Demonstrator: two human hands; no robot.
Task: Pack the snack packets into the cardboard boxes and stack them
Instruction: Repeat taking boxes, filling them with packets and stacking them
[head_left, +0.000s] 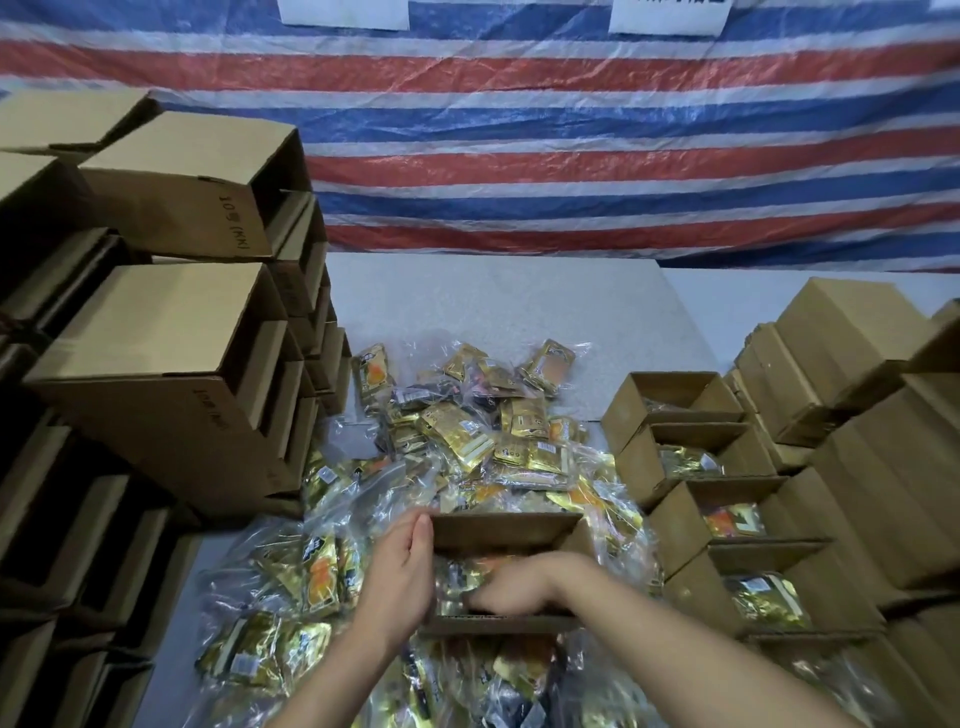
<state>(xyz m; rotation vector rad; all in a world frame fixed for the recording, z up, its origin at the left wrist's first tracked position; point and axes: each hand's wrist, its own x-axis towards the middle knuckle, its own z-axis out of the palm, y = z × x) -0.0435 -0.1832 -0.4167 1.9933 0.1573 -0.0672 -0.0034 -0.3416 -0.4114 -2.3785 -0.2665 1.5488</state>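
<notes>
Tarp (571, 156), striped red, white and blue, hangs across the back, two white sheets (667, 15) at its top edge. Grey surface (493, 312) runs below it. Empty boxes (171, 332) stacked high on the left, open ends facing right; closed boxes (872, 457) stacked on the right. Row of four open boxes (696, 457) just beside the right stack, the three nearer ones with packets inside, the farthest too dark to tell. Packets (467, 441), gold, in clear bags, lie heaped over the middle of the surface and down to the near edge. One open box (504, 530) sits on the heap in front of the person. Left hand (405, 577) lies flat against the box's left wall, fingers straight, holding nothing. Right hand (506, 584) reaches down inside the box onto the packets there, fingers blurred and partly hidden by the near wall; cannot tell whether they grip a packet.
</notes>
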